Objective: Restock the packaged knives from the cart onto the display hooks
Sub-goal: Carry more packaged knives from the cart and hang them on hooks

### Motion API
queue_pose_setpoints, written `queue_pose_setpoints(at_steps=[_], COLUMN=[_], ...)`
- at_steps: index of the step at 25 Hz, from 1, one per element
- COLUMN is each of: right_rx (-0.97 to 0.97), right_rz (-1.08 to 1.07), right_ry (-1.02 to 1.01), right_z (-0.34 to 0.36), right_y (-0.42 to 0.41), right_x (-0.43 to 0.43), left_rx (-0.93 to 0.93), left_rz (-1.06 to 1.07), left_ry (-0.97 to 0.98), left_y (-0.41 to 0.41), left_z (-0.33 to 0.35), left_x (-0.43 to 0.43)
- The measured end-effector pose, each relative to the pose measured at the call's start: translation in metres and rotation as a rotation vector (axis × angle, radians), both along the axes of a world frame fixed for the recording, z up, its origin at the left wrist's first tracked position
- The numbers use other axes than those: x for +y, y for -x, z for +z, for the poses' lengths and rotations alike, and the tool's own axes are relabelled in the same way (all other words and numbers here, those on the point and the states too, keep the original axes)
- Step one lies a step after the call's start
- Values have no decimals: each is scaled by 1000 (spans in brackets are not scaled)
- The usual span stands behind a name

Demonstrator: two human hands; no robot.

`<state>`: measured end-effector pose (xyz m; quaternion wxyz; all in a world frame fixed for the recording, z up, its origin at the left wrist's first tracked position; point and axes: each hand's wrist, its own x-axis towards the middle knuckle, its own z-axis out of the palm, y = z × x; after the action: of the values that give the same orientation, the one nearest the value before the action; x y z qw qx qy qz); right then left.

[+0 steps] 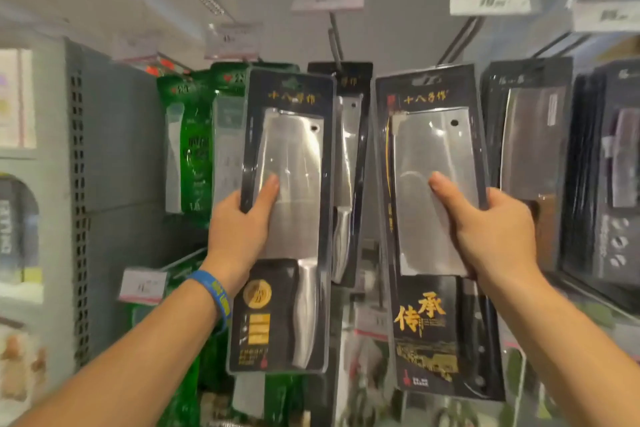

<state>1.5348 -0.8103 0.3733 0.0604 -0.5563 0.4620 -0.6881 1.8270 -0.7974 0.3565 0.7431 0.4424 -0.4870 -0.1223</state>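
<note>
left hand [239, 222] gripped the steel-handled knife pack [291, 135] by its left edge at mid-height. thumb lay flat on the blister front; the remaining fingers were curled behind the card, out of sight. right hand [491, 229] held the black-handled knife pack [433, 139] the mirror way, by its right edge. both packs were upright and facing the camera, hang holes well above the fingers. judged: held low so the tops stayed free to slide onto a hook.

display hook [335, 38] sat above and between the two sets of fingers and carried a hung pack [348, 135], just behind the left-held one. second hook [460, 38] ran above the right fingers. neither held pack looked threaded on yet. green packs [194, 135] hung left of the left fingers, dark packs [533, 149] right of the right fingers. cart was not in view. next move, as judged: match each pack to its row and line hole to hook tip.
</note>
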Motion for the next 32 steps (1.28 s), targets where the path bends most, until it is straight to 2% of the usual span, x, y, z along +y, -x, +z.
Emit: queue_pose_setpoints(at_steps=[5,9,17,29,32], right_rx=[5,75,126,101,74], right_rz=[-119,-205,-260,-275,-266], right_ry=[90,132,304,221,190], right_z=[30,61,98,96,91], right_y=[-26,-32,-42,-43,-45], right_x=[1,5,14,18,20], left_rx=[-109,-139,-199,-313,-394], left_rz=[-59,-59,-66,-124,-114], left_ry=[5,107,191,49,7], left_y=[-19,-17,-24,-10,0], left_z=[22,43,61,65,60], left_x=[-19,-28,-34,-49,-50])
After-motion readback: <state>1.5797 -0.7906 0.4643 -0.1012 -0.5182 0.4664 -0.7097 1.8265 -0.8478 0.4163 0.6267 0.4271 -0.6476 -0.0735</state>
